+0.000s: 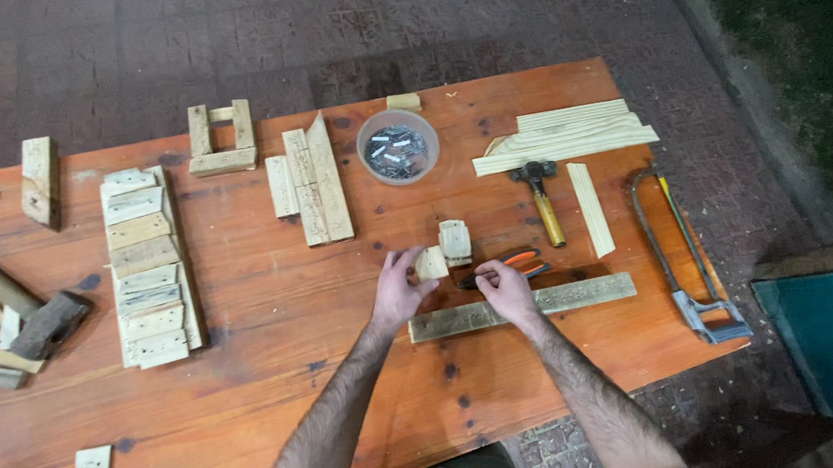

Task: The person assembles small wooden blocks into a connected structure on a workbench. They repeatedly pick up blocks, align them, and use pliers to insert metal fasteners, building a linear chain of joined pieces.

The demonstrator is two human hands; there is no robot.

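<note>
A: Where is the small pale wooden block [431, 263]?

B: Centre frame, pinched by the left hand [398, 291]. The right hand [508, 290] closes on the orange-handled pliers [506, 265].

A: Advice?

B: Keep the block flat; grip the pliers firmly.

two bare, hairy forearms run up from the bottom edge, no sleeves, watch or rings showing, to a left hand [398, 291] and right hand [508, 291] without gloves (a strip of mustard-yellow clothing shows between the elbows).
</note>
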